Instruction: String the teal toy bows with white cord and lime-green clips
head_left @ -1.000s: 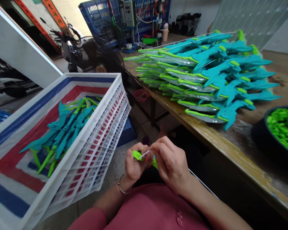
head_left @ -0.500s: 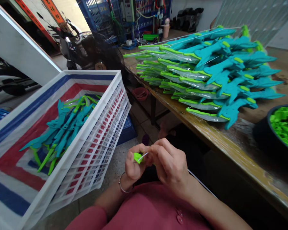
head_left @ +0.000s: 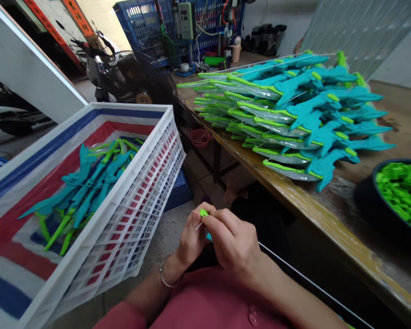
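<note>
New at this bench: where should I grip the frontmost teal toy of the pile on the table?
Probably its teal handle, coming from the near edge of the table: that thick end juts free toward the edge, while the green-rimmed blade looks slim and flimsy.

Crate: on the left, with long parts lying inside it.
Fan: behind the crate.
Tabletop: on the right.
Stack: on the tabletop, at its far part.
Bowl: on the tabletop, nearer and right of the stack, with loose bits in it.
Hands: left hand and right hand touch, low between crate and tabletop.
Small piece: pinched between both hands.
</note>
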`<state>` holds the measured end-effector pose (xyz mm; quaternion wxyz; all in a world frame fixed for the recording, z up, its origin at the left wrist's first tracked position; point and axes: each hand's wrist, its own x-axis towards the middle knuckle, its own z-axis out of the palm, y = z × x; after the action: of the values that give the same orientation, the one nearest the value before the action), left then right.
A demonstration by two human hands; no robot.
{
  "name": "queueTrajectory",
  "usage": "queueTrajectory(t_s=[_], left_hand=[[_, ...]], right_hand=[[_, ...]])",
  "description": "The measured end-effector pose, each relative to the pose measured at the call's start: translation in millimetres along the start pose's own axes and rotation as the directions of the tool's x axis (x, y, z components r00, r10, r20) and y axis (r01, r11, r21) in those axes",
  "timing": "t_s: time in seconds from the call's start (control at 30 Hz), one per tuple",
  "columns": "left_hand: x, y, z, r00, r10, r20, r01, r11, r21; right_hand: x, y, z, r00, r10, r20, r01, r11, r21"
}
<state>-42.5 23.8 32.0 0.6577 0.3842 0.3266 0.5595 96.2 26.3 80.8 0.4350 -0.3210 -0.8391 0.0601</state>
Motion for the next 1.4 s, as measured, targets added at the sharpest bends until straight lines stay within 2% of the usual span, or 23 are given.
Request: queueTrajectory(t_s=[0.07, 0.2, 0.3, 0.4, 0.5, 0.6, 0.67, 0.77, 0.83, 0.93, 1.03, 1.17, 1.3, 1.4], left_hand=[[-4.1, -0.1, -3.2, 1.000, 0.007, -0.002, -0.007, 0.997, 0.080], [-7.9, 3.9, -5.3, 0.994, 0.031, 0.106, -0.051, 0.981, 0.189], [-4.7, 8.6, -1.3, 0.992, 0.092, 0.086, -0.118, 0.923, 0.366], [-0.1, 14.8, 6.5, 0.979, 0.192, 0.066, -0.200, 0.852, 0.483], [2.8, 22.1, 12.6, 0.962, 0.267, 0.049, -0.258, 0.840, 0.477], [4.6, 29.0, 13.3, 0.953, 0.294, 0.078, -0.294, 0.828, 0.477], [5.9, 32.7, 11.8, 0.958, 0.262, 0.116, -0.285, 0.841, 0.459], [8.4, 36.5, 9.9, 0.983, 0.134, 0.127, -0.176, 0.890, 0.420], [10.0, 38.2, 9.6, 0.991, 0.075, 0.109, -0.116, 0.891, 0.440], [11.7, 39.4, 9.9, 0.996, 0.073, 0.059, -0.093, 0.858, 0.505], [11.9, 39.0, 9.8, 0.997, 0.077, 0.019, -0.075, 0.843, 0.532], [9.9, 35.2, 9.0, 0.996, 0.074, 0.044, -0.086, 0.860, 0.504], [9.2, 30.9, 8.7, 0.992, 0.109, 0.069, -0.129, 0.890, 0.438], [9.6, 28.4, 9.0, 0.989, 0.141, 0.052, -0.150, 0.893, 0.425]], right_hand=[[-2.2, 4.0, 2.0, 0.999, -0.036, -0.016, 0.034, 0.995, -0.091], [-0.9, 9.1, 4.8, 0.995, -0.086, -0.044, 0.076, 0.981, -0.180], [5.8, 8.4, 0.8, 0.996, -0.062, -0.068, 0.053, 0.990, -0.130], [13.0, 2.4, -14.6, 0.993, -0.026, -0.113, 0.030, 0.999, 0.028], [16.1, -3.7, -33.8, 0.992, 0.037, -0.122, -0.013, 0.982, 0.187], [14.9, -1.0, -38.7, 0.981, 0.151, -0.124, -0.110, 0.950, 0.291], [12.7, 5.9, -31.9, 0.956, 0.259, -0.140, -0.196, 0.916, 0.351], [8.8, 16.2, -19.4, 0.908, 0.386, -0.162, -0.295, 0.864, 0.409], [6.4, 19.5, -16.5, 0.911, 0.384, -0.151, -0.298, 0.865, 0.404], [3.8, 20.0, -19.4, 0.967, 0.246, -0.059, -0.212, 0.916, 0.341], [2.8, 19.8, -21.8, 0.985, 0.171, 0.030, -0.174, 0.955, 0.240], [4.0, 20.6, -18.2, 0.980, 0.194, 0.049, -0.200, 0.964, 0.173], [5.0, 19.1, -15.5, 0.968, 0.251, 0.000, -0.243, 0.939, 0.244], [4.8, 18.6, -15.8, 0.933, 0.358, 0.038, -0.350, 0.877, 0.330]])
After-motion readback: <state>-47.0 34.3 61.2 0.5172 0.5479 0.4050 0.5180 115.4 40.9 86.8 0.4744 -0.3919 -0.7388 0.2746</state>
